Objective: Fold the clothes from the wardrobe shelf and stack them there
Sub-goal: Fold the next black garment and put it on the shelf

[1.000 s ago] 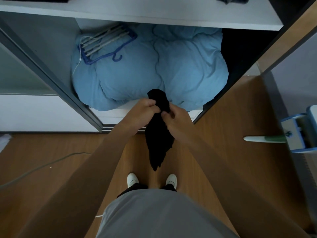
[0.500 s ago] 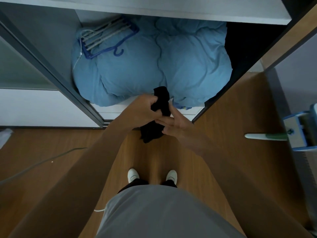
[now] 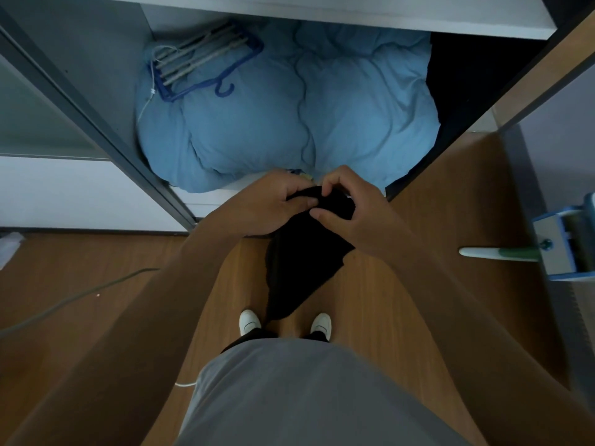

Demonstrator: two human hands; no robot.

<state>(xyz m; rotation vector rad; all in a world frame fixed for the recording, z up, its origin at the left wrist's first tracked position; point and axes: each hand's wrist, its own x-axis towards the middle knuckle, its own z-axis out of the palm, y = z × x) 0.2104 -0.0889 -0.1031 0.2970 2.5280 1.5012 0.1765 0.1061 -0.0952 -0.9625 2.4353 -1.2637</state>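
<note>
Right now, in the head view, my left hand (image 3: 273, 206) and right hand (image 3: 349, 210) sit side by side at the middle of the frame, fingers curled shut on the top edge of a black garment (image 3: 299, 265). It hangs limp toward my shoes, so I judge it light, soft and floppy. Pinching two corners of its edge should spread it. Above lies the blue duvet (image 3: 289, 123) inside the wardrobe; its shelf (image 3: 322, 12) crosses the top.

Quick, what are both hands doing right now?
Left hand: closed, gripping the top of the black garment.
Right hand: fingers pinching the same garment's top edge; the rest hangs toward the floor.
</note>
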